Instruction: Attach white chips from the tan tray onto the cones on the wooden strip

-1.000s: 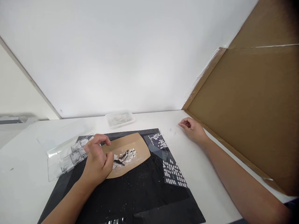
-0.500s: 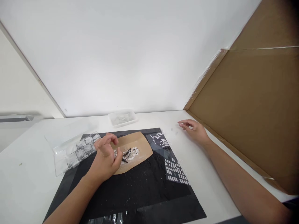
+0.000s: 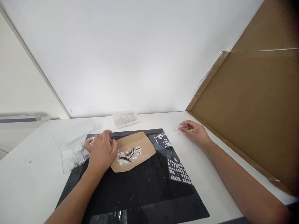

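Observation:
My left hand (image 3: 102, 152) hovers over the right part of a clear divided box (image 3: 78, 157), fingers bent and apart, with nothing visible in them. Just right of it, a brown paper tray (image 3: 146, 152) holds white chips and black strips (image 3: 126, 158). On the white table at the right, my right hand (image 3: 192, 132) has its thumb and fingertips close together beside small clear bits (image 3: 177, 130); what is between the fingertips is too small to make out.
A black mat (image 3: 144, 193) lies under the tray. Dark sheets with white stickers (image 3: 178, 171) lie on its right side. Behind stands a translucent container (image 3: 125, 119) with clear pieces. A cardboard panel (image 3: 252, 115) rises at the right, a white wall (image 3: 130, 62) at the back.
My left hand has moved left, off the paper tray and over the divided box. The fingertips of my right hand have come closer together. The view has shifted slightly.

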